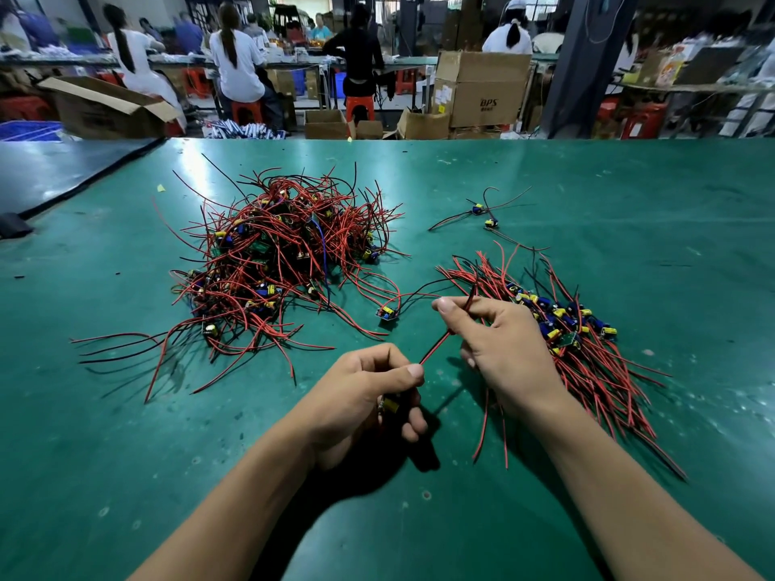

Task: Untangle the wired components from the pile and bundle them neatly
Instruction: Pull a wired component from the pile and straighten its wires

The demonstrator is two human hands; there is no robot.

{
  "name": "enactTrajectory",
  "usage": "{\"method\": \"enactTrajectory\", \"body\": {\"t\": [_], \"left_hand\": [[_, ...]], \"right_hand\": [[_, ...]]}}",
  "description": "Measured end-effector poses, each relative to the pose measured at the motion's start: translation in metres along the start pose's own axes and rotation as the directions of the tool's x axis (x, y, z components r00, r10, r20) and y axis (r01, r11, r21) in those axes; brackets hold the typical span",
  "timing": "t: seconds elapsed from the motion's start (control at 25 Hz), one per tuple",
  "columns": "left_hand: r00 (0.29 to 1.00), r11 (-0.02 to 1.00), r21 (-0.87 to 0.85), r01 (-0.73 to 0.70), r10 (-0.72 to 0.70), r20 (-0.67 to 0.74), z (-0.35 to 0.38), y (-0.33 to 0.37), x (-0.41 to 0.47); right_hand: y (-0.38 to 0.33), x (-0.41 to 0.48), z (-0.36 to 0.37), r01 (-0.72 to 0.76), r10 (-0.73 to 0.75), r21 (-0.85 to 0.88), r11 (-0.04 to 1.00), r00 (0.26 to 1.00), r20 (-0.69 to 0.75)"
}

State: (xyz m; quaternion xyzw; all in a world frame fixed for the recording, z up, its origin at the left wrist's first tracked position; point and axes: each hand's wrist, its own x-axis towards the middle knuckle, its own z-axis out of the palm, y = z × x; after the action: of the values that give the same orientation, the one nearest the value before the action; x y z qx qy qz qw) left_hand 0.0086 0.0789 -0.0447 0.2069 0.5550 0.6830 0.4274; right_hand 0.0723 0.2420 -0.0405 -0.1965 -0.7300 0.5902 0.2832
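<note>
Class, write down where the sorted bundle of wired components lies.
In the head view, the sorted bundle lies on the green table at right, partly behind the right hand, with the tangled pile to its left.

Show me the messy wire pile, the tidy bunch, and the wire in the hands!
messy wire pile (276, 262): head view, middle of the tangle.
tidy bunch (587, 362): head view, its red wires.
held wire (436, 347): head view, its taut middle stretch.
</note>
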Motion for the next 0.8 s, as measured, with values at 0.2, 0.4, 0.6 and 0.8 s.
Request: {"method": "enactTrajectory", "body": {"t": [0.2,0.4,0.6,0.8], "left_hand": [[1.0,0.999,-0.041,0.025,-0.024,0.02,-0.003,0.003,0.001],[1.0,0.999,-0.039,0.016,-0.015,0.024,-0.004,0.002,0.0],[1.0,0.999,-0.03,0.013,-0.012,0.021,-0.003,0.002,-0.001],[0.999,0.998,-0.053,0.018,-0.02,-0.029,-0.001,0.004,-0.001]], "right_hand": [[0.007,0.002,0.002,0.108,-0.121,-0.124,0.986,0.987,-0.108],[-0.005,0.004,0.006,-0.351,0.331,0.438,0.828,0.936,0.123],[-0.016,0.007,-0.006,-0.629,0.442,0.604,0.489,0.776,0.449],[-0.012,0.005,-0.001,-0.588,0.419,0.612,0.529,0.808,0.414]]}}
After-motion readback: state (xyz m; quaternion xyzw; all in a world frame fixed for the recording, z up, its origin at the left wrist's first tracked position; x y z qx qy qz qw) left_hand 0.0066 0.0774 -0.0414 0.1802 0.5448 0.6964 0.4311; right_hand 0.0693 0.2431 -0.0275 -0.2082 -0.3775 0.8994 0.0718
